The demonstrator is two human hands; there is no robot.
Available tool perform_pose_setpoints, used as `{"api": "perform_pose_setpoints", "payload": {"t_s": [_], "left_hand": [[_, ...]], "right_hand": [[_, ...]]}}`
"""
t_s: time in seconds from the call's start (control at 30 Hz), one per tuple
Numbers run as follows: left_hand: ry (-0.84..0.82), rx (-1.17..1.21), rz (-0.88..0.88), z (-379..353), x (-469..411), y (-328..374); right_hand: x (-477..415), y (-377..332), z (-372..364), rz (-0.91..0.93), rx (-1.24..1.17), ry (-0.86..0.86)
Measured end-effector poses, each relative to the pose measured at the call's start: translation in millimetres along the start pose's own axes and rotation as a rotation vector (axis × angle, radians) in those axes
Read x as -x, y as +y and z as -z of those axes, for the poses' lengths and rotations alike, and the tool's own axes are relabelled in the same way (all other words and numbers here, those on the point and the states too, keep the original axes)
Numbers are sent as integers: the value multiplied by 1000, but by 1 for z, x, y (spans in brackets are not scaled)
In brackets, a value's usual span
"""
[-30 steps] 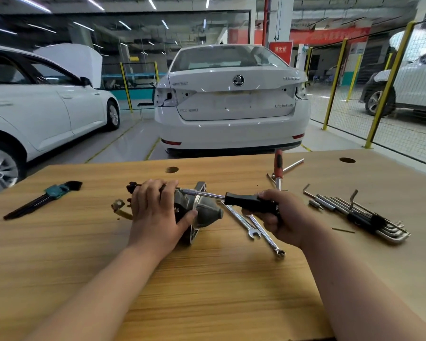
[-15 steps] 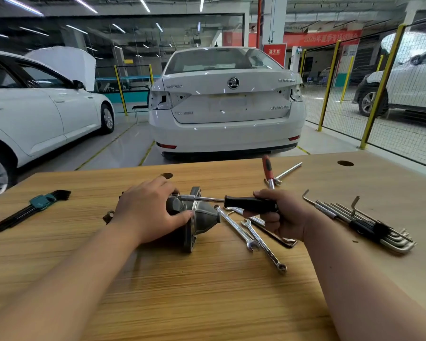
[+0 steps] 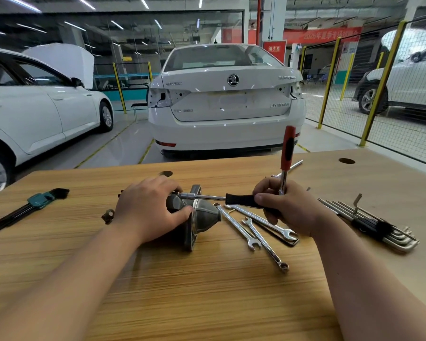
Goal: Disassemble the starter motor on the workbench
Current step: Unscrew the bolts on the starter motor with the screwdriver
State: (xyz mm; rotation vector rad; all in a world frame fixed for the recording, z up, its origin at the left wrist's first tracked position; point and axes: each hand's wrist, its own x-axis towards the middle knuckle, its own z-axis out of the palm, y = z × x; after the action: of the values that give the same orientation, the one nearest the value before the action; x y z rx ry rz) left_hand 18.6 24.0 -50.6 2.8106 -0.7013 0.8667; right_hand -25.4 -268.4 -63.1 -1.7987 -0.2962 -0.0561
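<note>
Setting: Wooden workbench [image 3: 207, 291] in a car workshop, with a white saloon car [image 3: 226, 99] parked beyond its far edge.
Starter motor [image 3: 202, 217]: grey metal, lying on its side on the bench. Its body is under my left fingers, and its cone-shaped nose sticks out past my thumb.
Left hand [image 3: 148, 207]: fingers are curled over the motor body from above and the thumb presses against it near the flange. This hand pins the motor down.
Right hand [image 3: 288, 205]: wrapped around the black handle of a nut driver [image 3: 241, 200]. The shaft runs from my fingers across to a fastener at the top of the motor, just beyond my left fingertips.
Handling: I judge it heavy, rigid and smooth cast metal that is likely to roll, so it needs firm downward pressure.
Where to hold: around the round body behind the flange, clear of the driver's tip.
Axis and heading: the long axis runs left to right, with the nose pointing towards my right hand. The flange plate stands on its edge.
Near my right fingers: combination wrenches [image 3: 256, 230] lie just below them and a hex key set [image 3: 369, 222] lies further right. A red-handled tool [image 3: 287, 148] rises behind my knuckles, and I cannot tell whether I am touching it.
Near my left fingers: a small metal bracket [image 3: 108, 216] lies beside my wrist.
</note>
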Motion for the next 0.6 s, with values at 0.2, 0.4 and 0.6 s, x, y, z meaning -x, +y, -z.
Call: {"api": "perform_pose_setpoints", "payload": {"t_s": [0.2, 0.4, 0.6], "left_hand": [[-66, 42, -14, 5, 1, -2], [-261, 221, 65, 17, -7, -5], [-414, 380, 106, 26, -17, -11]], "right_hand": [[8, -1, -1, 120, 136, 33], [12, 12, 4, -83, -429, 347], [17, 15, 8, -166, -512, 273]]}}
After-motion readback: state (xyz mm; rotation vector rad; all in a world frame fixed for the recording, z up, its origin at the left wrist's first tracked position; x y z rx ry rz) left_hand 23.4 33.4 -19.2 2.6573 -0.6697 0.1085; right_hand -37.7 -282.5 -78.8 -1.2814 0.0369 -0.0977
